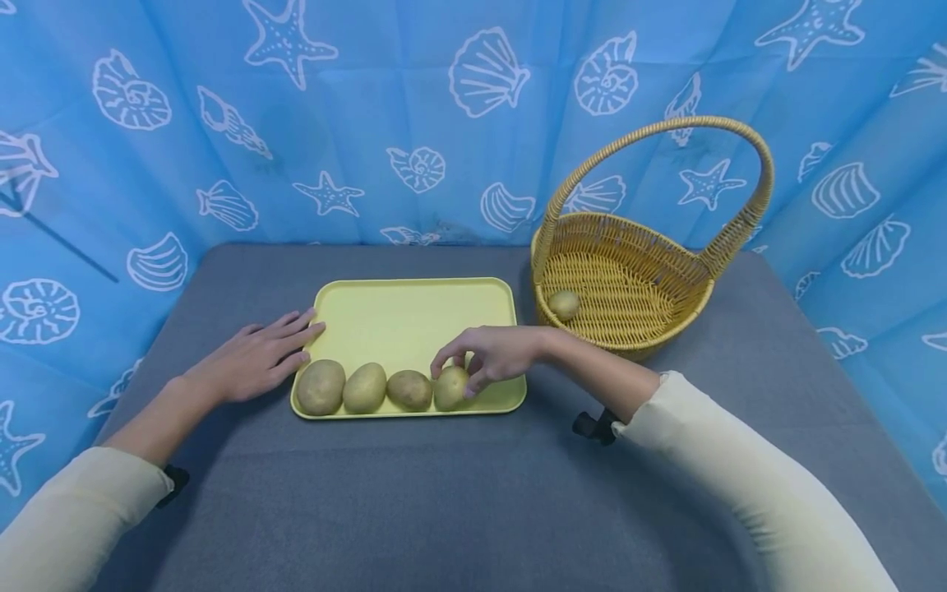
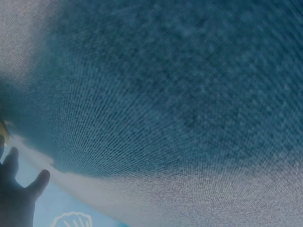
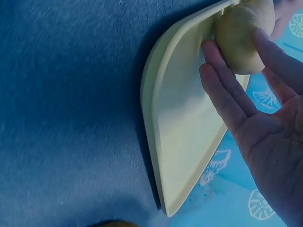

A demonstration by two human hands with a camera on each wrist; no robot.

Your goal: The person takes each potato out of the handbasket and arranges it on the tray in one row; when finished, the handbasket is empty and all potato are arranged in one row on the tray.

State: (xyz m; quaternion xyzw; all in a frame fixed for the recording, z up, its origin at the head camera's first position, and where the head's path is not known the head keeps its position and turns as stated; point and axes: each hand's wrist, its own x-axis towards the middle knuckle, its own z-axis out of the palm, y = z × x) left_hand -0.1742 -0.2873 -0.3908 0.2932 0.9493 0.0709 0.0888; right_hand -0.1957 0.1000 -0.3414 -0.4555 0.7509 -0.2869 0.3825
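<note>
The right hand (image 1: 497, 355) was closed around the last potato (image 1: 451, 386) of a row, with the thumb on one side and the fingers (image 3: 222, 90) curled on the other side, so the potato was pinched but was not yet lifted from the yellow tray (image 1: 414, 316). This potato lay at the near right corner of the tray, and it seemed to touch the next potato (image 1: 409, 389) just beside the grip. A slip could be expected here, because only the fingertips seemed to be placed on a round, smooth skin; if the pinch was too light, the potato could be dropped back and could roll against its neighbour or over the low rim. The tray could also be pushed on the grey cloth (image 1: 459, 493), although the left hand (image 1: 255, 362), lying flat with straight fingers, was rested against its left edge. Two more potatoes (image 1: 321, 386) (image 1: 365, 387) were seen further left of the grip. Behind and to the right of the grip a wicker basket (image 1: 629, 329) was standing, with one small potato (image 1: 564, 304) inside; its tall handle (image 1: 666, 127) and its rim could be struck by a carried potato.
</note>
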